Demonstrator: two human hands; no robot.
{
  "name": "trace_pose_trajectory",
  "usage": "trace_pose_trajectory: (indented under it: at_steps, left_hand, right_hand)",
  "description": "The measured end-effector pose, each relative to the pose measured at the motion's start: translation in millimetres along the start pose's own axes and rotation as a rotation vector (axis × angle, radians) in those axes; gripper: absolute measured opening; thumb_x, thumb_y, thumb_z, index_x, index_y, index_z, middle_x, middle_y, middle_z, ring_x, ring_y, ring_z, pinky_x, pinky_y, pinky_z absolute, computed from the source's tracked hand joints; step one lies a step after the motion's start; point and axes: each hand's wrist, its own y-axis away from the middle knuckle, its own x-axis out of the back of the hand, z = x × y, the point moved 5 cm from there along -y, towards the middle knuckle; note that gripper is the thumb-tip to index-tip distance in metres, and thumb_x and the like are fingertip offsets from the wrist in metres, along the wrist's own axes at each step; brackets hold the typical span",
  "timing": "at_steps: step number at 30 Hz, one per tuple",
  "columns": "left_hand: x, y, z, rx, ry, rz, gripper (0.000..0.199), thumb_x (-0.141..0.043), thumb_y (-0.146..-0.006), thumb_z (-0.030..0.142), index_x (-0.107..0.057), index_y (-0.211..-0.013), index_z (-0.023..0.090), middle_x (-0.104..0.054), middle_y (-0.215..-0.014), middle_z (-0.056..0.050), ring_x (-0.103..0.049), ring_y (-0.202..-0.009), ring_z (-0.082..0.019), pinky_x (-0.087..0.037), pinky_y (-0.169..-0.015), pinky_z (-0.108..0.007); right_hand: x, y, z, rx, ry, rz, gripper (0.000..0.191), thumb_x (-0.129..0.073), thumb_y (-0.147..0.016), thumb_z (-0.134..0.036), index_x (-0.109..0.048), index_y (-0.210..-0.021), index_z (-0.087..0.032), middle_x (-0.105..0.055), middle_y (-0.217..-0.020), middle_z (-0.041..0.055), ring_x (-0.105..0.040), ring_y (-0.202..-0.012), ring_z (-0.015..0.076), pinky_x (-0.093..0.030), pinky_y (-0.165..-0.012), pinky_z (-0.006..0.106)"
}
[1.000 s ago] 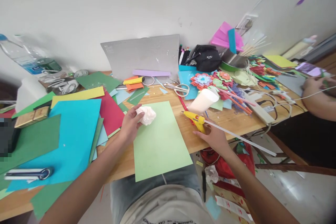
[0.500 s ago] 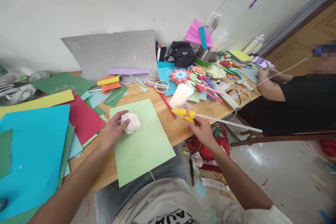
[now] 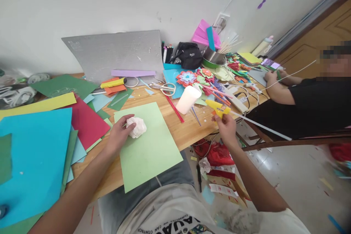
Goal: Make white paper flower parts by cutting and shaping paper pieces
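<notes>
My left hand (image 3: 120,131) is closed on a crumpled ball of white paper (image 3: 139,128), which rests on a light green sheet of paper (image 3: 153,153). In my right hand (image 3: 227,128) is a yellow hot glue gun (image 3: 218,108), held above the table's front edge with its nozzle towards the left. A long clear glue stick (image 3: 263,127) sticks out of its back end. Left of the gun stands a glowing white cylinder lamp (image 3: 188,99), with a red strip (image 3: 174,109) beside it.
Coloured card (image 3: 35,153) is piled on the left. Scissors (image 3: 168,89), a yellow cutter (image 3: 113,83), paper flowers (image 3: 189,78) and a power strip (image 3: 236,98) lie further back. A grey board (image 3: 117,55) leans on the wall. Another person (image 3: 301,98) sits at the right.
My right hand has moved the glue gun to the right and slightly up, away from the lamp. My left hand stays on the paper ball.
</notes>
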Motion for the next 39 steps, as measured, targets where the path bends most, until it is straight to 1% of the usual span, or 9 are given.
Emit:
trace_pose_trajectory:
  at_steps: [6,10,14,18,21,24,29,35,39]
  left_hand:
    - [-1.9,2.8,6.0,-0.001,-0.028,-0.006,0.065,-0.075,-0.07,0.055,-0.063,-0.124,0.02,-0.069,-0.105,-0.008,-0.064,-0.083,-0.021,-0.049,-0.07,-0.029]
    - [-3.6,7.1,12.6,0.0,-0.065,0.002,0.065,-0.074,-0.07,0.054,-0.064,-0.124,0.021,-0.069,-0.105,-0.008,-0.064,-0.086,-0.022,-0.05,-0.07,-0.029]
    - [-3.4,7.2,11.2,0.009,-0.058,0.0,0.066,-0.074,-0.07,0.054,-0.062,-0.126,0.02,-0.068,-0.11,-0.008,-0.064,-0.089,-0.022,-0.05,-0.072,-0.029]
    - [-3.8,5.5,6.9,0.01,-0.043,-0.015,0.07,-0.074,-0.07,0.054,-0.06,-0.128,0.018,-0.067,-0.11,-0.009,-0.063,-0.088,-0.021,-0.05,-0.071,-0.028]
    - [-4.7,5.4,6.7,-0.004,-0.051,-0.017,0.069,-0.073,-0.071,0.054,-0.06,-0.128,0.018,-0.068,-0.108,-0.009,-0.063,-0.086,-0.02,-0.049,-0.07,-0.027]
    - [-5.5,6.2,7.8,-0.006,-0.067,-0.015,0.069,-0.073,-0.071,0.055,-0.06,-0.128,0.018,-0.068,-0.107,-0.008,-0.063,-0.086,-0.02,-0.049,-0.07,-0.027]
    - [-6.3,6.8,7.3,-0.016,-0.081,-0.008,0.07,-0.072,-0.07,0.055,-0.06,-0.128,0.017,-0.068,-0.108,-0.009,-0.064,-0.085,-0.02,-0.049,-0.068,-0.027]
    - [-2.4,9.4,16.0,-0.02,-0.089,0.001,0.07,-0.072,-0.071,0.056,-0.059,-0.128,0.017,-0.067,-0.109,-0.009,-0.064,-0.084,-0.02,-0.051,-0.069,-0.028]
    - [9.6,11.1,25.4,-0.047,-0.178,-0.019,0.066,-0.068,-0.074,0.055,-0.059,-0.128,0.019,-0.068,-0.1,-0.006,-0.064,-0.08,-0.02,-0.05,-0.066,-0.028]
  right_hand:
    - [-6.0,28.7,-16.0,0.052,-0.107,-0.242,0.036,-0.068,-0.081,-0.051,-0.07,-0.093,-0.018,-0.076,-0.088,0.0111,-0.071,-0.087,0.0279,-0.054,-0.087,0.044]
    - [-29.3,30.6,-32.8,0.104,0.028,-0.423,0.034,-0.066,-0.083,-0.051,-0.072,-0.092,-0.018,-0.075,-0.092,0.009,-0.068,-0.087,0.0258,-0.052,-0.084,0.038]
    - [-60.5,34.4,-40.3,0.135,0.22,-0.442,0.036,-0.061,-0.086,-0.052,-0.067,-0.08,-0.017,-0.066,-0.072,0.0022,-0.055,-0.065,0.0172,-0.04,-0.062,0.028]
    - [-77.1,42.7,-49.9,0.185,0.336,-0.428,0.033,-0.058,-0.089,-0.048,-0.062,-0.076,-0.018,-0.057,-0.065,-0.0003,-0.045,-0.06,0.0147,-0.032,-0.059,0.028]
    - [-76.3,46.0,-52.0,0.213,0.398,-0.416,0.031,-0.061,-0.086,-0.047,-0.061,-0.075,-0.018,-0.058,-0.067,0.0014,-0.046,-0.062,0.0159,-0.033,-0.06,0.029]
    - [-70.3,46.2,-47.5,0.199,0.4,-0.391,0.032,-0.066,-0.082,-0.049,-0.066,-0.088,-0.017,-0.063,-0.075,0.0041,-0.051,-0.066,0.0188,-0.038,-0.064,0.031]
    - [-61.8,44.8,-44.4,0.196,0.373,-0.361,0.044,-0.071,-0.078,-0.053,-0.07,-0.102,-0.017,-0.07,-0.089,0.0093,-0.061,-0.08,0.0251,-0.047,-0.076,0.038]
    - [-59.6,46.8,-39.1,0.204,0.351,-0.414,0.065,-0.078,-0.069,-0.058,-0.066,-0.119,-0.018,-0.071,-0.105,0.0127,-0.065,-0.099,0.032,-0.05,-0.089,0.049]
    - [-35.6,47.2,-28.7,0.223,0.323,-0.465,0.069,-0.082,-0.064,-0.057,-0.065,-0.121,-0.021,-0.067,-0.122,0.0151,-0.058,-0.122,0.0371,-0.047,-0.099,0.054]
